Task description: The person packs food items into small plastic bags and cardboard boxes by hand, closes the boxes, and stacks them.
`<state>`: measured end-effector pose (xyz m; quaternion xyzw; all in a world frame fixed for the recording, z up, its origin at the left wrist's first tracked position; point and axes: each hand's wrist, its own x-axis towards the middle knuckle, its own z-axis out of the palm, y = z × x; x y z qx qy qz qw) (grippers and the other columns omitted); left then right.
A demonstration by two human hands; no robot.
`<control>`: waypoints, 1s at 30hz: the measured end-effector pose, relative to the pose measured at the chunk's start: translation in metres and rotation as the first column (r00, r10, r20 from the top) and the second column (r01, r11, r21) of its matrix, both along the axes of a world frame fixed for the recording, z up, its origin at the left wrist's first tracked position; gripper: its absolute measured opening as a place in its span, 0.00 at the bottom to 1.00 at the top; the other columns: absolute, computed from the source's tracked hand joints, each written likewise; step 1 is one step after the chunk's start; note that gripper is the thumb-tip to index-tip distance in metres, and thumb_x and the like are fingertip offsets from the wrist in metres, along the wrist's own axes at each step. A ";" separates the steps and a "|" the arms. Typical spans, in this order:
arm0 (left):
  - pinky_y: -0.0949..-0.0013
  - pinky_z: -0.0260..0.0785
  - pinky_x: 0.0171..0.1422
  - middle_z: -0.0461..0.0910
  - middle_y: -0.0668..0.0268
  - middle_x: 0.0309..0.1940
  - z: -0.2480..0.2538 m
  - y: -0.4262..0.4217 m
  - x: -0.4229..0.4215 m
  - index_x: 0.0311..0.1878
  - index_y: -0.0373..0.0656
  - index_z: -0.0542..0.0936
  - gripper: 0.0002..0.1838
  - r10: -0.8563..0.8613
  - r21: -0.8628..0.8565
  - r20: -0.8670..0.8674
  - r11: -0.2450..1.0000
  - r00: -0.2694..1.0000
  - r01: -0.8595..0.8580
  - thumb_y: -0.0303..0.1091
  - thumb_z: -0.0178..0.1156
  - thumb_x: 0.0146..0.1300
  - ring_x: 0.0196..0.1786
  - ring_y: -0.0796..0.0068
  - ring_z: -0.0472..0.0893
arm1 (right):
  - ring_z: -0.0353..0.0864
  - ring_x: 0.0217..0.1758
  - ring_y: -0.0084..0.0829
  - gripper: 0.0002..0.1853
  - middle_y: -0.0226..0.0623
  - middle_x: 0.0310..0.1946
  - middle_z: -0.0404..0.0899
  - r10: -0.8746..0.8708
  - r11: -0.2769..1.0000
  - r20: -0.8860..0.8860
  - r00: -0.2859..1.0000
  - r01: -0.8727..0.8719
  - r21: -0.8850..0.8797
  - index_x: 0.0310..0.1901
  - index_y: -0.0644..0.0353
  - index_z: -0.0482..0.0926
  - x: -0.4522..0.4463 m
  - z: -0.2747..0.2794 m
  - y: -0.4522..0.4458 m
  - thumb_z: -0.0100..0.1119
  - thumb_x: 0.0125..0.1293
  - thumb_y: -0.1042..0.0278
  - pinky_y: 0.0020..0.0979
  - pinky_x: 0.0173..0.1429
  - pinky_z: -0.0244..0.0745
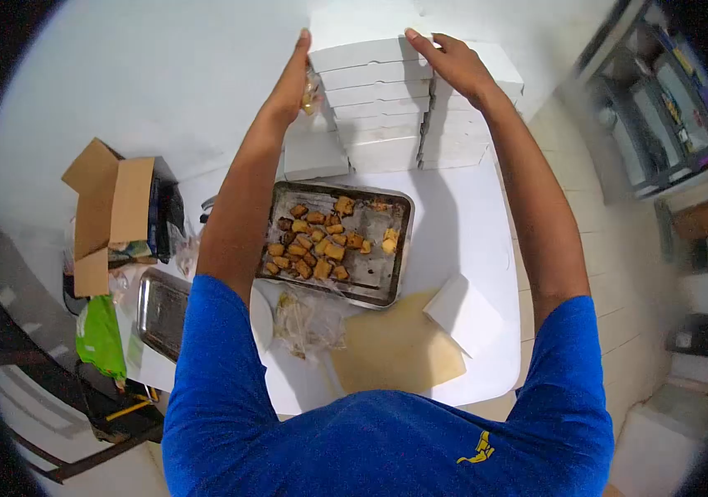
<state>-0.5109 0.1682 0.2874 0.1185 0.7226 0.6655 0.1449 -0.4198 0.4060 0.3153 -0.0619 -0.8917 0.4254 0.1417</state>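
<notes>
While both arms are reaching forward across the white table [486, 240] in the head view, the left hand [290, 83] is bracing the left side of a tall stack of white boxes [379, 112], near its top. Its far fingers are hiding from sight, so whether they are gripping cannot be told. A small clear packet [312, 95] is showing just beside that palm. The right hand [457, 66] is lying at the stack's upper right corner, its thumb pointing inward over the top box; its hold, too, cannot be told. The stack is standing at the table's far side, with more white boxes [457, 141] sitting close on its right. Nearer the body, a metal tray [406, 248] is holding browned cubes [321, 240]. A clear plastic bag [308, 325], a yellowish board [395, 352] and a folded white sheet [460, 313] are lying before it. Leftward, an open cardboard box [93, 219] is standing beyond a second tray [144, 319].
</notes>
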 end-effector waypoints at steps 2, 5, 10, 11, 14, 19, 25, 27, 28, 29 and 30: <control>0.69 0.67 0.35 0.72 0.63 0.48 -0.001 -0.001 0.006 0.63 0.46 0.63 0.44 0.027 0.050 -0.037 0.998 0.999 -0.025 0.75 0.42 0.56 0.40 0.75 0.71 | 0.74 0.57 0.50 0.50 0.59 0.52 0.73 -0.059 0.996 -0.029 0.998 0.061 0.069 0.58 0.69 0.69 -0.004 -0.003 -0.007 0.50 0.51 0.24 0.41 0.59 0.69; 0.70 0.68 0.31 0.74 0.64 0.45 0.000 -0.006 0.008 0.63 0.47 0.63 0.42 0.101 0.114 -0.071 0.989 0.992 -0.093 0.73 0.45 0.56 0.36 0.77 0.72 | 0.75 0.56 0.50 0.50 0.60 0.51 0.74 -0.090 0.995 -0.067 0.994 0.093 0.039 0.58 0.73 0.68 -0.015 -0.009 -0.010 0.53 0.51 0.27 0.40 0.58 0.70; 0.67 0.70 0.35 0.73 0.64 0.49 -0.005 -0.021 0.009 0.64 0.48 0.62 0.40 0.078 0.195 -0.033 0.978 0.996 -0.070 0.70 0.45 0.59 0.41 0.74 0.73 | 0.74 0.56 0.51 0.47 0.62 0.51 0.73 -0.084 0.991 -0.085 0.993 0.092 0.093 0.57 0.74 0.68 -0.018 -0.004 -0.030 0.53 0.54 0.31 0.40 0.59 0.69; 0.67 0.70 0.36 0.72 0.64 0.50 -0.006 -0.019 0.010 0.64 0.48 0.61 0.40 0.075 0.219 -0.038 0.973 0.996 -0.065 0.70 0.45 0.59 0.43 0.73 0.73 | 0.72 0.58 0.53 0.46 0.63 0.53 0.72 -0.086 0.991 -0.103 0.991 0.096 0.093 0.57 0.73 0.69 -0.021 -0.006 -0.029 0.52 0.55 0.31 0.42 0.60 0.68; 0.66 0.71 0.40 0.71 0.64 0.54 -0.014 -0.013 0.002 0.65 0.48 0.61 0.41 -0.005 0.265 -0.017 0.964 1.000 0.009 0.70 0.44 0.59 0.47 0.72 0.74 | 0.72 0.58 0.53 0.46 0.63 0.54 0.70 -0.091 0.995 -0.030 0.995 0.092 0.023 0.60 0.73 0.66 -0.021 -0.006 -0.021 0.53 0.55 0.33 0.42 0.60 0.68; 0.63 0.71 0.43 0.70 0.61 0.56 -0.009 -0.016 0.015 0.63 0.46 0.65 0.41 -0.074 0.138 -0.088 0.987 0.993 0.086 0.71 0.39 0.60 0.48 0.68 0.74 | 0.66 0.64 0.49 0.48 0.62 0.62 0.62 -0.098 0.987 -0.028 0.995 0.094 -0.133 0.66 0.68 0.56 -0.012 -0.008 -0.004 0.57 0.55 0.36 0.41 0.61 0.67; 0.57 0.67 0.59 0.78 0.52 0.49 -0.214 -0.121 -0.074 0.60 0.38 0.68 0.45 -0.049 -0.855 -0.177 0.503 0.983 -0.129 0.71 0.50 0.54 0.56 0.55 0.75 | 0.69 0.61 0.42 0.34 0.49 0.59 0.67 -0.079 0.984 -0.400 0.913 0.135 0.114 0.63 0.58 0.64 0.063 -0.021 -0.012 0.60 0.60 0.50 0.38 0.57 0.71; 0.55 0.68 0.59 0.79 0.52 0.47 -0.242 -0.142 -0.042 0.59 0.37 0.68 0.46 -0.118 -0.914 -0.162 0.393 0.980 -0.104 0.69 0.58 0.49 0.55 0.56 0.75 | 0.72 0.56 0.39 0.27 0.44 0.56 0.70 -0.044 0.979 -0.389 0.920 0.117 0.167 0.59 0.57 0.68 0.098 -0.059 -0.013 0.62 0.60 0.60 0.36 0.54 0.73; 0.55 0.69 0.59 0.79 0.52 0.47 -0.250 -0.149 -0.035 0.59 0.38 0.68 0.46 -0.154 -0.930 -0.113 0.365 0.981 -0.050 0.67 0.61 0.47 0.54 0.56 0.76 | 0.73 0.54 0.39 0.26 0.44 0.55 0.71 -0.007 0.986 -0.276 0.961 0.052 0.156 0.58 0.58 0.69 0.113 -0.084 -0.017 0.62 0.59 0.61 0.36 0.53 0.73; 0.55 0.70 0.59 0.79 0.52 0.46 -0.259 -0.156 -0.031 0.59 0.38 0.68 0.46 -0.191 -0.942 -0.060 0.335 0.980 0.007 0.66 0.64 0.45 0.53 0.56 0.77 | 0.74 0.53 0.38 0.25 0.43 0.54 0.72 0.032 0.991 -0.158 0.987 -0.010 0.137 0.57 0.59 0.70 0.125 -0.113 -0.020 0.63 0.59 0.63 0.36 0.52 0.73; 0.55 0.71 0.58 0.79 0.53 0.47 -0.272 -0.163 -0.035 0.59 0.38 0.68 0.46 -0.217 -0.922 -0.071 0.387 0.974 0.019 0.65 0.65 0.46 0.52 0.57 0.77 | 0.74 0.53 0.38 0.28 0.45 0.54 0.72 0.005 0.997 -0.016 1.000 -0.004 0.080 0.59 0.60 0.68 0.132 -0.141 -0.027 0.63 0.59 0.61 0.36 0.51 0.74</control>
